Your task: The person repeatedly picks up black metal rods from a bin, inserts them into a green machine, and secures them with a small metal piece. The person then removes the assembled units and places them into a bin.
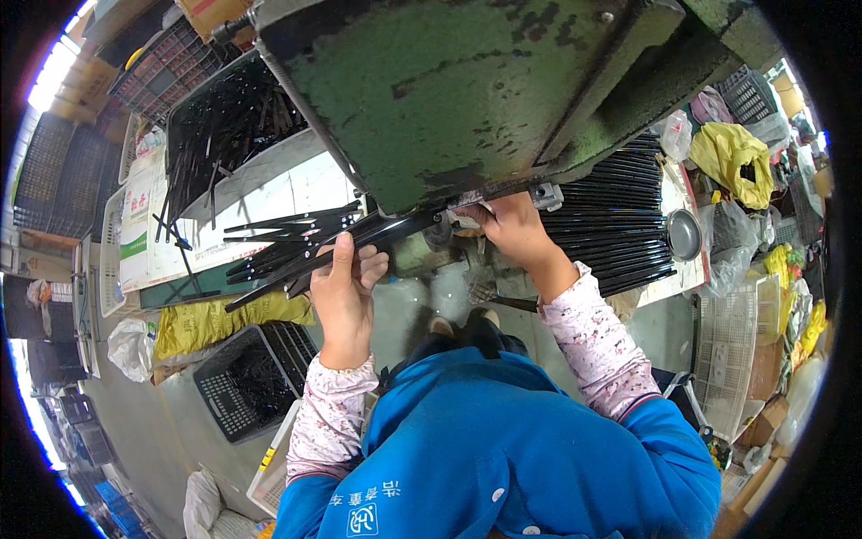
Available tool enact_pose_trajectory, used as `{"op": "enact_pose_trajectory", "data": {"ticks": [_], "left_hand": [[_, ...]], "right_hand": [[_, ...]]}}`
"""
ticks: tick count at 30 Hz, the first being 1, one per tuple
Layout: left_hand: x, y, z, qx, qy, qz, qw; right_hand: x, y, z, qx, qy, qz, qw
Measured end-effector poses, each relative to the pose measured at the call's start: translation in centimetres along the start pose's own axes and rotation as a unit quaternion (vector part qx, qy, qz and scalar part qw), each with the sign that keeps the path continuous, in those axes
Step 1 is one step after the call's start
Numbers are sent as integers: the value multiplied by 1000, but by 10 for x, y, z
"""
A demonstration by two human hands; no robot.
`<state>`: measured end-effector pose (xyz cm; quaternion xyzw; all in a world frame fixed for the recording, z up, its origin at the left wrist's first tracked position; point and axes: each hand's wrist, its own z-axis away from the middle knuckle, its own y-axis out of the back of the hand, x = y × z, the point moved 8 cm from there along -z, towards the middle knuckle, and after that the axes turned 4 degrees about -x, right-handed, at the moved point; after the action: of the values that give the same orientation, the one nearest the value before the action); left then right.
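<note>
Left hand (348,292), thumb extended, pinches black rods (400,232) toward ten o'clock; right hand (521,232), toward two, bends inward, its grip hidden, beside a green machine (458,99) at twelve o'clock.

A cluttered workshop with a grey floor (171,440) and bright light at the left rim.
Along the left, dark mesh crates (67,175) stand near cardboard boxes (87,85), and glaring daylight (56,79) shows beyond them; lower down, blue crates (115,503) sit toward the edge, with a pale sack (201,505) nearer in. A black crate (218,400) rests on the floor, near a white plastic bag (131,349) and yellow sacking (211,322). At right, pale plastic baskets (724,332) stand below clear bags (732,238), while a yellow bag (727,160) lies near a black basket (747,94); a thinner strip of light shows past the far-right clutter.
</note>
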<state>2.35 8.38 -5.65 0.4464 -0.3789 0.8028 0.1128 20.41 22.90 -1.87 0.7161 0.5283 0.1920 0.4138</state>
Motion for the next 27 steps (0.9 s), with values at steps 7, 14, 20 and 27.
{"op": "enact_pose_trajectory", "data": {"ticks": [7, 14, 20, 27], "left_hand": [[-9, 3, 7, 19, 51, -1, 998], [42, -70, 4, -333, -22, -418, 845], [8, -8, -68, -441, 197, -674, 559], [-8, 1, 22, -408, 362, -275, 792]], "right_hand": [[5, 8, -2, 37, -29, -75, 996], [44, -26, 17, -34, -48, -191, 980], [94, -90, 55, -140, -278, -216, 926], [98, -143, 61, -133, -310, -108, 935]]}}
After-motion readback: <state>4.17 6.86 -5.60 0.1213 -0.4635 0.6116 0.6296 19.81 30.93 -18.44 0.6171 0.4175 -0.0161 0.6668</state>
